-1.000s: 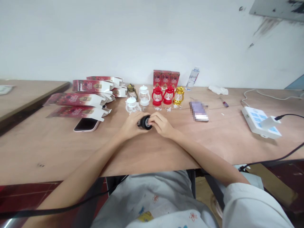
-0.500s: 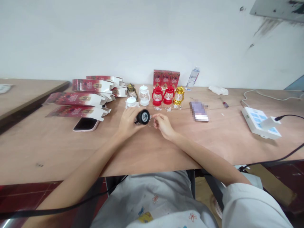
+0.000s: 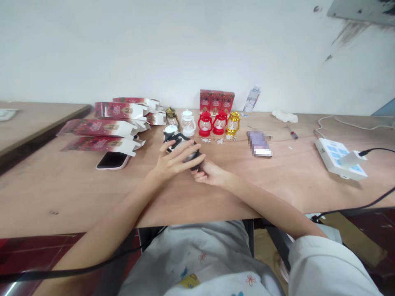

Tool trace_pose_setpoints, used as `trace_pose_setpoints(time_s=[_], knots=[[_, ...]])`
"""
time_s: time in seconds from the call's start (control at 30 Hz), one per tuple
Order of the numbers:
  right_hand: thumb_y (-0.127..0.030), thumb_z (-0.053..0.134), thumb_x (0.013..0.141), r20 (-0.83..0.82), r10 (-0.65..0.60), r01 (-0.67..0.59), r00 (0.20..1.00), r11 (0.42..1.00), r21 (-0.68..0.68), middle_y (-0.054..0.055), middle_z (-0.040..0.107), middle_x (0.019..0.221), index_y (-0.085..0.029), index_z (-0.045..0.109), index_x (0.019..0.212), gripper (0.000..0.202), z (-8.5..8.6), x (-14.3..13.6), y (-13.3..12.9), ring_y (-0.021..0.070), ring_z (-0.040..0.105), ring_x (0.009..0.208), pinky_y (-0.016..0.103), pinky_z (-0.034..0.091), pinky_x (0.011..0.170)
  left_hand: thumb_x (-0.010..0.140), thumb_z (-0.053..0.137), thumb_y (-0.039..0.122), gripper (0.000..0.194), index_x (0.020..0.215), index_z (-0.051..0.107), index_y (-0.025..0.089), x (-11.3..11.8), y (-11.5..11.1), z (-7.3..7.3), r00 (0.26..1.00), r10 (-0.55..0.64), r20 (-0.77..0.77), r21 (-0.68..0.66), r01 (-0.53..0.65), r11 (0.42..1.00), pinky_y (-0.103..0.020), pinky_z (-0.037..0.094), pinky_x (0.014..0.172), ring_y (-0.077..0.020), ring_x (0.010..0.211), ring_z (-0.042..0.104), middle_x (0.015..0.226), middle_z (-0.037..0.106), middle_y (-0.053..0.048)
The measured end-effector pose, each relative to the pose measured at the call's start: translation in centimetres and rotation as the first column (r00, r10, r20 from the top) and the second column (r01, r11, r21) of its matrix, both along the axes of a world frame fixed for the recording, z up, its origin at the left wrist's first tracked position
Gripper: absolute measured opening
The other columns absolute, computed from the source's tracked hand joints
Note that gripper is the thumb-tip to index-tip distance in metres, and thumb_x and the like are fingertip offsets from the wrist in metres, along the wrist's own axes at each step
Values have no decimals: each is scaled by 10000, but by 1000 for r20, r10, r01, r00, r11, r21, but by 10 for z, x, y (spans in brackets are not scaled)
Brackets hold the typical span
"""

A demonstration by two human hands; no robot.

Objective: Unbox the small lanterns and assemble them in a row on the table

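Observation:
A small black lantern (image 3: 195, 156) is tilted on its side between my two hands, above the middle of the table. My left hand (image 3: 173, 161) lies over it from the left, its fingers stretched across the clear body and partly covering it. At the lower right end, my right hand (image 3: 211, 172) holds the lantern with curled fingers. Just beyond stand a white lantern (image 3: 187, 123), a bronze lantern (image 3: 172, 118), two red lanterns (image 3: 205, 124) and a gold lantern (image 3: 233, 123). A lower white piece (image 3: 170, 130) is partly hidden behind the black lantern.
Flattened red boxes (image 3: 105, 128) pile up on the left, over a phone (image 3: 112, 160). Upright red boxes (image 3: 216, 102) and a bottle (image 3: 251, 100) stand by the wall. Rightward lie a blurred phone (image 3: 258, 143), tissue (image 3: 284, 116), a screwdriver (image 3: 292, 132) and a power strip (image 3: 330, 155).
The black lantern has turned from its round end facing me to lying sideways. My left fingers now stretch over it, and my right hand has come down and left onto its end.

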State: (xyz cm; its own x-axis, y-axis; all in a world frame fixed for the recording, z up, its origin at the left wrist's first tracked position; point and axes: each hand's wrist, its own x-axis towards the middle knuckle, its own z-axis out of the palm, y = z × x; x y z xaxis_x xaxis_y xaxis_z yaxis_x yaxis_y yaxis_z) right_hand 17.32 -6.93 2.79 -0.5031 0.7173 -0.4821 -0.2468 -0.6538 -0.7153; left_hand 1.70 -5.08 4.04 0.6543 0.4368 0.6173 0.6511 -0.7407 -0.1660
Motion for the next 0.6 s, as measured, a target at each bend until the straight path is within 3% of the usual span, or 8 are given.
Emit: trace_pose_setpoints(time_s=[0.13, 0.23, 0.33, 0.4, 0.47, 0.53, 0.6], knots=[[-164, 331, 940, 143, 38, -62, 989, 984, 169, -93, 337, 421, -171, 402, 613, 335, 9, 11, 18, -1, 163, 302, 107, 104, 292, 874, 564, 247, 290, 1096, 611, 428, -13, 4, -4, 963, 94, 252, 42, -108, 993, -529, 300, 943, -266, 1145, 560, 1158, 662, -7], [-157, 419, 907, 383, -27, -122, 923, 925, 360, -69, 398, 419, -158, 444, 559, 348, 21, 17, 38, 0, 226, 302, 123, 136, 290, 840, 571, 199, 356, 1136, 594, 397, -21, 7, -3, 910, 166, 381, 101, -219, 970, -530, 261, 953, -288, 1155, 527, 1163, 636, -40], [-137, 531, 847, 669, -88, -377, 738, 768, 517, -22, 499, 447, -131, 523, 513, 334, 32, 17, 57, 23, 393, 347, 133, 296, 339, 823, 550, 180, 389, 1170, 565, 355, -25, 9, 2, 872, 209, 442, 124, -290, 949, -504, 279, 932, -283, 1124, 516, 1144, 614, -58], [-71, 573, 783, 825, -123, -610, 552, 615, 500, 3, 581, 504, -119, 601, 558, 232, 37, 13, 65, 54, 509, 417, 149, 403, 423, 823, 536, 184, 382, 1181, 553, 316, -26, 11, 4, 850, 235, 472, 89, -311, 946, -487, 286, 923, -282, 1102, 508, 1144, 596, -75], [0, 571, 715, 909, -178, -764, 377, 495, 413, 23, 650, 575, -119, 672, 671, 162, 39, 7, 69, 94, 597, 503, 166, 452, 491, 822, 529, 198, 368, 1179, 552, 282, -25, 12, 5, 821, 262, 507, 40, -326, 945, -468, 284, 922, -284, 1090, 497, 1140, 582, -90], [25, 555, 674, 937, -225, -830, 267, 440, 343, 53, 694, 640, -113, 707, 774, 228, 41, 0, 71, 139, 653, 585, 186, 473, 527, 812, 540, 215, 358, 1167, 560, 261, -24, 12, 6, 789, 285, 544, 2, -341, 940, -446, 284, 924, -283, 1088, 490, 1128, 579, -92], [27, 548, 658, 943, -246, -854, 223, 417, 310, 99, 718, 704, -86, 717, 805, 251, 41, -7, 70, 183, 681, 657, 211, 487, 559, 791, 564, 228, 359, 1149, 568, 250, -23, 13, 7, 763, 306, 570, -21, -358, 933, -423, 291, 918, -274, 1078, 496, 1109, 588, -85]])
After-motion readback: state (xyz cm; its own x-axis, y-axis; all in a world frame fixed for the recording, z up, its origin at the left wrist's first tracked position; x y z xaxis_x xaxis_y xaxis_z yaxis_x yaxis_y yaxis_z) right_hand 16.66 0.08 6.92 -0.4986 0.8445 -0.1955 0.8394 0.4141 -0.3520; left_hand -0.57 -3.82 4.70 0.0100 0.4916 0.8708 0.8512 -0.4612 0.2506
